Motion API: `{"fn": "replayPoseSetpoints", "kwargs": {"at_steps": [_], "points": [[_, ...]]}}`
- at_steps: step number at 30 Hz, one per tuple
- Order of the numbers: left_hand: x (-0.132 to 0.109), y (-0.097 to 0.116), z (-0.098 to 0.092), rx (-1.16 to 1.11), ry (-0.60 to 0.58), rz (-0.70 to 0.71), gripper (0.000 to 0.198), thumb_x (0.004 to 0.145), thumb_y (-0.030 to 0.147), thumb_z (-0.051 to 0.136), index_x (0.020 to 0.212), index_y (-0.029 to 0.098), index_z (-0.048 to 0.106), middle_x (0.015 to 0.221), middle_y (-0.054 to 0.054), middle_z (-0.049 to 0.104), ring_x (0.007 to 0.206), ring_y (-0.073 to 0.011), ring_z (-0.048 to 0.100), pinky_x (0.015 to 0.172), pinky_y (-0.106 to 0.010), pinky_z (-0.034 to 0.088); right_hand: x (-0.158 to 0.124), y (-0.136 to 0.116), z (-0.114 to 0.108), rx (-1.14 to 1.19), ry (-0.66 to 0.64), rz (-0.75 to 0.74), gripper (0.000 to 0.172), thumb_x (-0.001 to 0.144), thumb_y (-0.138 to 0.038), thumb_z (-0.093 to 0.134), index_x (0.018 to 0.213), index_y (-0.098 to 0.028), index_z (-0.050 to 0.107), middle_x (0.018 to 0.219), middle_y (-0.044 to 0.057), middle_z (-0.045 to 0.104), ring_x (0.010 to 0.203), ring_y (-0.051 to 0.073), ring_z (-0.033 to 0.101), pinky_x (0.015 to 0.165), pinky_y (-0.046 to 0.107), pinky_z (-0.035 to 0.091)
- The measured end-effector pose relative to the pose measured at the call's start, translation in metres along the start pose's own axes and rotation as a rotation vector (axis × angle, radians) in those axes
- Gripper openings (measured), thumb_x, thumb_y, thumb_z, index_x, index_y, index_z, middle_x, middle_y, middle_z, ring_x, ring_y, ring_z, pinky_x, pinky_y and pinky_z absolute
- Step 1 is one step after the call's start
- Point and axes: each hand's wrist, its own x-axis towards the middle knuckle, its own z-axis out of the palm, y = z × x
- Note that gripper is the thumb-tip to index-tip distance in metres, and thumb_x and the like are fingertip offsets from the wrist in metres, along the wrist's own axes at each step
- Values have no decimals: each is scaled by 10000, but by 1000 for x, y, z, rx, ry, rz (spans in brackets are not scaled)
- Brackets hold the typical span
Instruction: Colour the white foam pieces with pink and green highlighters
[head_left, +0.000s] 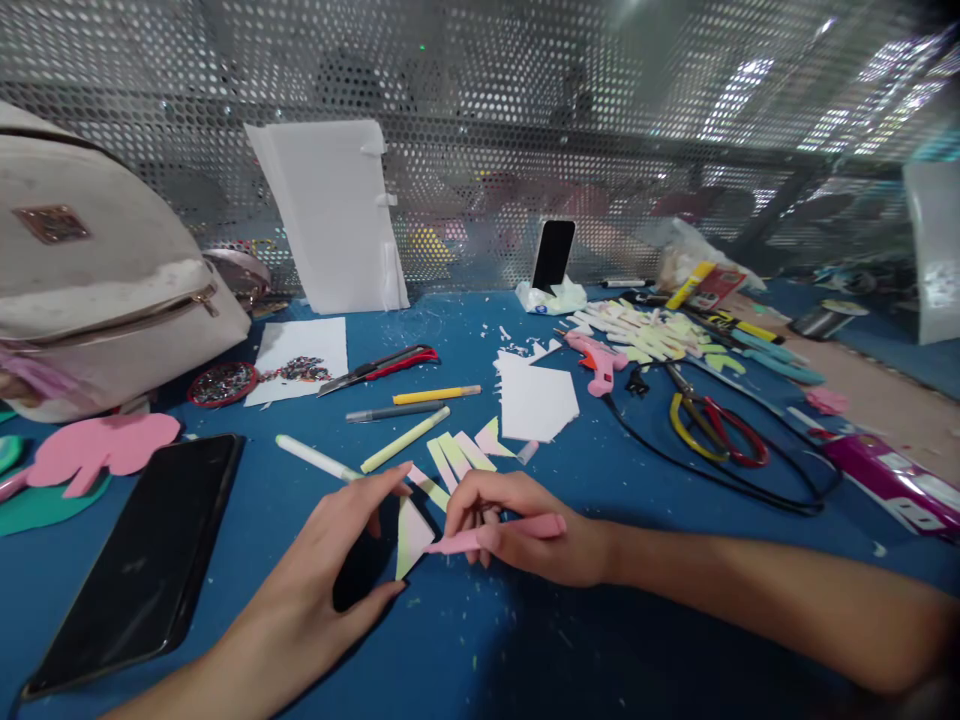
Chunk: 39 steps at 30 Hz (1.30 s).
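My left hand [330, 560] arches around a small cut paper piece [412, 535], coloured pale green and pale pink. Its thumb and forefinger hold the piece at opposite ends against the blue table. In my right hand [517, 525] is a pink marker [525, 527], its tip at the right edge of the piece. Just beyond lie several green-and-pink paper strips [455, 455]. A light green marker [405, 440] and a white marker with a green end [315, 456] rest behind my left hand.
A dark phone [142, 560] lies at left, near a pale backpack [97, 270]. Behind are a utility knife [382, 367], white paper [536, 400] and an upright phone [553, 257]. To the right are a pink glue gun [596, 358], its cord and pliers [716, 425].
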Motion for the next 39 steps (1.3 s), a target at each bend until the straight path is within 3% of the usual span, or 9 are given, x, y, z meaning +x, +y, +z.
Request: {"fn": "replayPoseSetpoints", "kwargs": {"at_steps": [5,14,39], "points": [[0,0,0,6,-4,-4,742,948,180,554,1577,418,242,1384,-28,565,1107,-224,612,1045,-382,501,1,0,0,-98,15,-17,199,1006,-296,557,1079,-139,656,947,63,641,734,126,595,636,233,458],[-1,0,-1,-7,-13,-7,734,969,224,560,1598,390,221,1400,-37,553,1161,-229,591,1074,-396,477,2,5,1,-77,43,41,202,894,-137,550,1060,-140,664,912,39,641,742,130,604,684,244,479],[-2,-3,1,-19,20,-11,729,952,286,614,1581,405,265,1409,-19,554,1181,-227,597,1082,-376,476,1,8,4,-140,88,128,159,892,-77,569,983,-155,673,823,-9,638,699,99,597,650,200,466]]}}
